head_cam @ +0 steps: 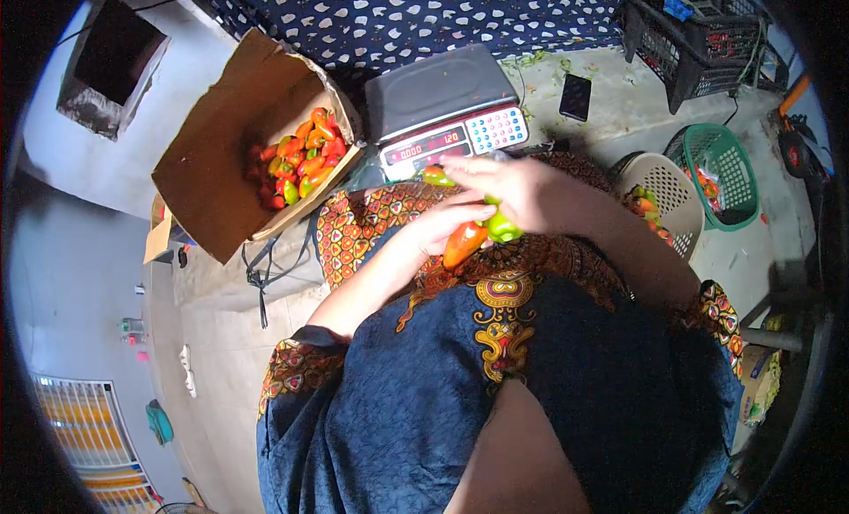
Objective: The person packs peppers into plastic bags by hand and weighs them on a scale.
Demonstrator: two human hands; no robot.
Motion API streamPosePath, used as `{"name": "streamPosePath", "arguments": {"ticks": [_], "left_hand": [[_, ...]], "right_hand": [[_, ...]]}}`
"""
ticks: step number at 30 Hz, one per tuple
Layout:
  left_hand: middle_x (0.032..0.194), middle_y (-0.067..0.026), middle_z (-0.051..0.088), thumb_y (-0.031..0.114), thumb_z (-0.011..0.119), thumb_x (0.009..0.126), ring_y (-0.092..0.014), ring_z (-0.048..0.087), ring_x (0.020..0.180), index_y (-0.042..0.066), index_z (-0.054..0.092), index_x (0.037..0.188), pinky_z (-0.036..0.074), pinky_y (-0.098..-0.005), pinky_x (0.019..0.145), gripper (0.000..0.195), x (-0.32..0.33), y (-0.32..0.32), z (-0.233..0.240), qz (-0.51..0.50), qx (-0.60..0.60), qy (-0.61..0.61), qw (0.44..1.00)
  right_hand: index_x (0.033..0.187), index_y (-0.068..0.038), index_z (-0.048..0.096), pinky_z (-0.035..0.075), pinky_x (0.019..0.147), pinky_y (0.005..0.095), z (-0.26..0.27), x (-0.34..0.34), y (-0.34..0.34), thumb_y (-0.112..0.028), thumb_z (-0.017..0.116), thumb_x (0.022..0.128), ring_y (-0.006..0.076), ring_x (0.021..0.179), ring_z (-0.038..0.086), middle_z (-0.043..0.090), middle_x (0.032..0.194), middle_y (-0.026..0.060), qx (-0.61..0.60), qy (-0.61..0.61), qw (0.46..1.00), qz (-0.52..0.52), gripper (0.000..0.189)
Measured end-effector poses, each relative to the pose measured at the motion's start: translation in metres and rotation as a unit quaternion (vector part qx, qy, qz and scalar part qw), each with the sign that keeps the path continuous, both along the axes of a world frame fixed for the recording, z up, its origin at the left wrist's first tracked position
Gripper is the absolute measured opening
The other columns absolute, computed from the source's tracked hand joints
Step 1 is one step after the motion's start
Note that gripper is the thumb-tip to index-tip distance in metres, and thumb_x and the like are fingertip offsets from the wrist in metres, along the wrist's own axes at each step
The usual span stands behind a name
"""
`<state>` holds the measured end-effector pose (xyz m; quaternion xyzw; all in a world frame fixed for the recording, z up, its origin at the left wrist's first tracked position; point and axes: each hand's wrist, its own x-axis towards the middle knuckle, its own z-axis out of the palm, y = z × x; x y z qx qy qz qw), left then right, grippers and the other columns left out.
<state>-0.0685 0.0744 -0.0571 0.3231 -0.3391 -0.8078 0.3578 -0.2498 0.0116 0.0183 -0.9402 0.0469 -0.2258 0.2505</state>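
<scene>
Close together over my lap are both hands, in front of the digital scale (441, 96). An orange-red pepper (464, 243) lies under the fingers of my left hand (441, 225), which is closed round it. Between the two hands a green pepper (504, 227) shows beneath my right hand (511, 182). That hand is blurred, and whether it grips the green pepper cannot be told. Another pepper, green and red (438, 176), is just beyond the fingertips, by the scale's front. Left of the scale, an open cardboard box (205, 143) holds several red, orange and green peppers (308, 159).
At the right stand a beige perforated basket (670, 196) and a green plastic basket (746, 162), both with peppers. A black phone (575, 97) lies on the concrete ledge among green scraps. Black crates (703, 43) are at the upper right, behind them a cable.
</scene>
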Motion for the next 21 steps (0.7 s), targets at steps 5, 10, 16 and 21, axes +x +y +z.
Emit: {"name": "streamPosePath", "arguments": {"ticks": [5,10,16,21], "left_hand": [[0.099,-0.0116,0.061,0.023,0.055,0.090,-0.020,0.061,0.086,0.005,0.052,0.113,0.054,-0.0344,0.067,0.030,0.012,0.004,-0.031,0.046,0.032,0.078,0.995],[0.096,-0.0109,0.062,0.035,0.047,0.092,-0.021,0.062,0.077,0.005,0.053,0.110,0.053,-0.0337,0.061,0.036,0.013,-0.009,0.006,0.123,0.065,0.116,0.984],[0.090,-0.0096,0.062,0.040,0.046,0.092,-0.020,0.060,0.071,0.007,0.053,0.107,0.052,-0.0344,0.059,0.037,0.015,-0.036,0.047,0.185,0.150,0.152,0.959],[0.108,-0.0166,0.062,0.046,0.060,0.083,-0.023,0.062,0.092,-0.004,0.044,0.128,0.047,-0.0315,0.085,0.070,0.022,-0.056,0.100,0.143,-0.181,-0.431,0.872]], "right_hand": [[0.121,0.003,0.050,0.047,0.090,0.0326,-0.003,0.000,0.029,-0.010,0.044,0.086,0.0287,0.107,0.058,0.050,0.127,0.0186,0.042,-0.050,0.998,-0.023,0.038],[0.129,-0.001,0.042,0.052,0.076,0.0302,0.002,-0.009,0.021,-0.015,0.042,0.091,0.0262,0.088,0.064,0.051,0.125,0.0196,0.022,0.012,0.997,-0.070,0.040],[0.136,-0.003,0.035,0.041,0.098,0.0308,-0.025,0.023,-0.034,0.012,0.044,0.072,0.0267,0.123,0.044,0.037,0.139,0.0183,0.061,-0.113,0.991,-0.042,0.066],[0.132,0.000,0.042,0.031,0.105,0.0288,0.041,0.012,-0.088,0.010,0.041,0.065,0.0213,0.131,0.034,0.042,0.136,0.0166,0.038,-0.056,0.989,-0.131,0.068]]}}
